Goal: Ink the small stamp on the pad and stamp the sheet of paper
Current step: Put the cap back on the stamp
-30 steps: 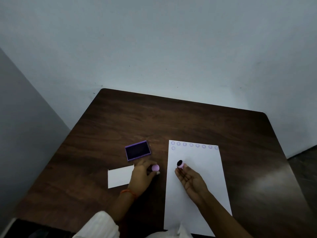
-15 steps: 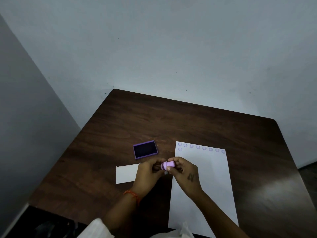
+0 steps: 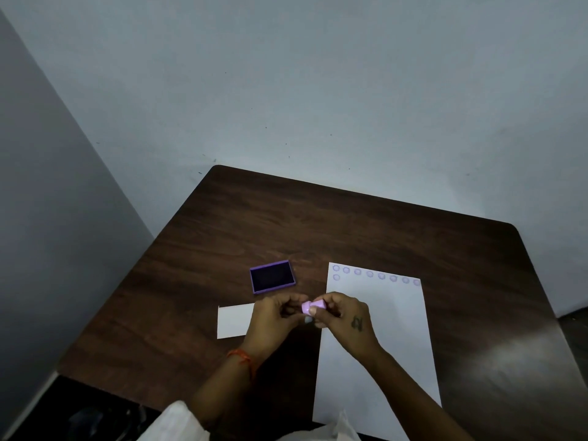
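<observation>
A dark brown wooden table (image 3: 350, 224) with rounded corners sits pushed against a pale grey-blue wall (image 3: 318, 90). On it, toward the near left, lies a small white card (image 3: 232, 321) (blank on the side that shows), its right end hidden. A second, darker wall (image 3: 47, 218) runs along the left. The dark floor (image 3: 79, 409) shows below the table's near-left edge.

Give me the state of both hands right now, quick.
Left hand: closed, fingertips pinching one end of the small pink stamp.
Right hand: closed on the stamp's other end, above the sheet's edge.
</observation>
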{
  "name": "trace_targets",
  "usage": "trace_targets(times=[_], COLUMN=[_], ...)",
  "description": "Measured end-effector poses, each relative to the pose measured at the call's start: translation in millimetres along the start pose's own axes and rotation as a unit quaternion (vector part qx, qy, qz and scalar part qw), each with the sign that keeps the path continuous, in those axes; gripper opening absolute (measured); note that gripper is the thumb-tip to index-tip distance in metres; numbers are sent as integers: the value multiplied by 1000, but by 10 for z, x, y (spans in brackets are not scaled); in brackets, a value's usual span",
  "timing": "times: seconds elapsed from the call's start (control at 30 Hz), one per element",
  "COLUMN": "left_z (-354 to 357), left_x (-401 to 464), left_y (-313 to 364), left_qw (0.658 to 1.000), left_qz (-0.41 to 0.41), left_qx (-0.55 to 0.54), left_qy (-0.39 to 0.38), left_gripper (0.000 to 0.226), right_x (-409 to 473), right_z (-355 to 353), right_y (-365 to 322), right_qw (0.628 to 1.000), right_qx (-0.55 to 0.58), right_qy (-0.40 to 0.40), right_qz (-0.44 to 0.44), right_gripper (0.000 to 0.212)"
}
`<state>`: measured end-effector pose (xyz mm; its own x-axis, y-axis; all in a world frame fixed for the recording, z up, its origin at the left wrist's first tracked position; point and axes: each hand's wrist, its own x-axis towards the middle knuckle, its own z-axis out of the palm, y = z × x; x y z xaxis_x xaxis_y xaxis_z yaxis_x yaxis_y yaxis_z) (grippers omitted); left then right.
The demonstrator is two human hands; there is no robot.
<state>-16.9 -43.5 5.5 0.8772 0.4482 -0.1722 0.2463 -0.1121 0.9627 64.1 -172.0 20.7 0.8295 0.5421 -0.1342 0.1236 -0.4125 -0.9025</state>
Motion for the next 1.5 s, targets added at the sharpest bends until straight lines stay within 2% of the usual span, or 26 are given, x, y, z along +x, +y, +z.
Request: trace_targets(times=[0.17, 0.27, 0.3, 0.5, 0.63, 0.8, 0.97, 1.1, 1.23, 1.33, 1.5], left_z=[-15, -8, -3, -19, -27, -24, -34, -40, -36, -14, -53], left_x=[23, 42, 46, 58, 67, 69, 81, 80, 89, 91, 105], left_y=[2, -16, -22, -28, -20, -18, -28, -33, -28, -5, -44], left_qw=[1000, 1000, 1000, 1000, 1000, 1000, 1000, 1000, 1000, 1000, 999], left_qz=[-3, -13, -15, -14, -14, -10, -17, -7, -7, 0, -22], left_qx=[1, 3, 2, -4, -8, -8, -10, -16, -12, -8, 23], left_qy=[-6, -4, -2, -4, 2, 6, -7, -19, -5, 7, 29], left_gripper=[18, 17, 17, 17, 18, 16, 17, 16, 16, 19, 33], right_x=[13, 19, 32, 63, 59, 82, 81, 100, 125, 161, 263], right_z=[-6, -48, -61, -89, -103, -91, -112, -104, -60, 4, 84], right_y=[43, 44, 53, 82, 51, 28, 25, 27, 56, 72, 84], right_qw=[1000, 999, 999, 999, 999, 998, 998, 997, 994, 996, 997], right_qx=[-1, 9, 7, 11, 32, 40, 45, 56, 65, 10, -51], right_qy=[12, 41, 45, 10, -4, -9, -32, -36, -51, -46, -14], right_qz=[13, -6, -10, 31, 23, 47, 34, 43, 70, 78, 48], right_gripper=[16, 38, 39, 10, 27, 12, 28, 8, 19, 30, 21])
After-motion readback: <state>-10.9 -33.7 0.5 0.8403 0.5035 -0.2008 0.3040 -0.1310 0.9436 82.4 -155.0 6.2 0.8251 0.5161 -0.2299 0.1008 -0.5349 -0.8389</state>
